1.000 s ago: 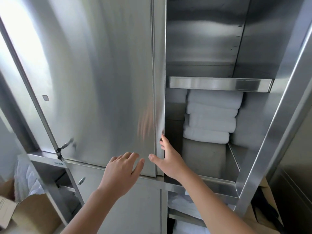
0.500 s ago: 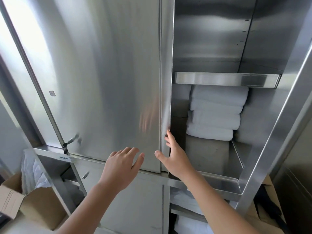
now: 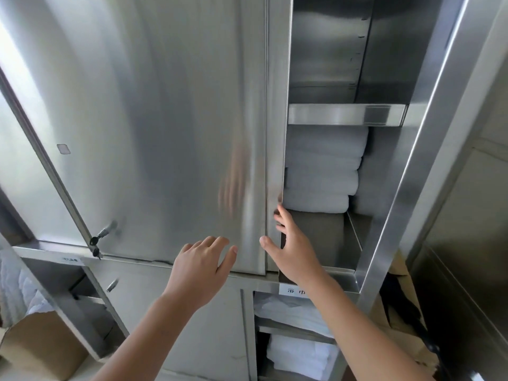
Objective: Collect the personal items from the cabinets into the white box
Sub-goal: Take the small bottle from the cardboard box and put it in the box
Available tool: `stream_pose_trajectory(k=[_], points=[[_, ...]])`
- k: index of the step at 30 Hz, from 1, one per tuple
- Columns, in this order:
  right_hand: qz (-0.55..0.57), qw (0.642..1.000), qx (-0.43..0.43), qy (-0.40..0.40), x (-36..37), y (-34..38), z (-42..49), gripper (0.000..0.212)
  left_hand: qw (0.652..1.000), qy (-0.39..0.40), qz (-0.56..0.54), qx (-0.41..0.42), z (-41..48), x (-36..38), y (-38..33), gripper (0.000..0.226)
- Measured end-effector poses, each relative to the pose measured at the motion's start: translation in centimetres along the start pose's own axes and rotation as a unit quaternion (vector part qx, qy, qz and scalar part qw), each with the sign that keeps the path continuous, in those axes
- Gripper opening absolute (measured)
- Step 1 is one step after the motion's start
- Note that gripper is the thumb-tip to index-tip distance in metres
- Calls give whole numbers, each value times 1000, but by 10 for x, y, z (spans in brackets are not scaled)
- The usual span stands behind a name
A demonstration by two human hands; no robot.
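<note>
Currently both hands are up at the steel cabinet door [image 3: 165, 127]. The left hand [image 3: 202, 268] has its fingers extended and loosely spread with the thumb out, and it holds nothing. Its fingertips are at the door's lower face; contact cannot be confirmed. The right hand [image 3: 295, 251] is spread wide, with the thumb [image 3: 263, 240] against the door's front face and the fingers [image 3: 281, 217] straight along the door's free edge. Whether they hook behind that edge cannot be made out. A blurred reflection of fingers shows in the door just above the left hand.

Just beyond the right fingertips, in the open compartment, a stack of folded white towels [image 3: 321, 171] sits toward the back, under a steel shelf [image 3: 343, 114].

Below the right wrist is a white label [image 3: 295, 291] with printed characters, partly covered by the forearm. Beneath it lies more folded white linen [image 3: 299, 356] on two lower levels. Left of the left hand, a key [image 3: 94, 240] hangs in a lock. Further left, below the left forearm, is a brown cardboard box [image 3: 41, 345], cut off by the frame edge, with white quilted fabric [image 3: 16, 292] above it. Right of the right forearm is crumpled brown card [image 3: 398, 292] with something black on it, not identifiable.
</note>
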State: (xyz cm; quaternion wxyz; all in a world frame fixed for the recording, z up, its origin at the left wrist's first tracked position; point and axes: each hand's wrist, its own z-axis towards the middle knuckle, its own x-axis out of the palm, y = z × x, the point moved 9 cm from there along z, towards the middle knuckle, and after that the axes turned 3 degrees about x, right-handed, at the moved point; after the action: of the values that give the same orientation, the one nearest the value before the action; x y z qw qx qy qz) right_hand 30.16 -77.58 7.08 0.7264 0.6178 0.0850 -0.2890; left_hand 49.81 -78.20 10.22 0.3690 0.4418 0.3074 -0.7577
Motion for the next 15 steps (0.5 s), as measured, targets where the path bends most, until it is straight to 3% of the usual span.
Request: stream_pose_trajectory(k=[15], points=[[-19,997,33,-68,-109,-51,-34,79,997,31,-28,58,14,31,-102,40]])
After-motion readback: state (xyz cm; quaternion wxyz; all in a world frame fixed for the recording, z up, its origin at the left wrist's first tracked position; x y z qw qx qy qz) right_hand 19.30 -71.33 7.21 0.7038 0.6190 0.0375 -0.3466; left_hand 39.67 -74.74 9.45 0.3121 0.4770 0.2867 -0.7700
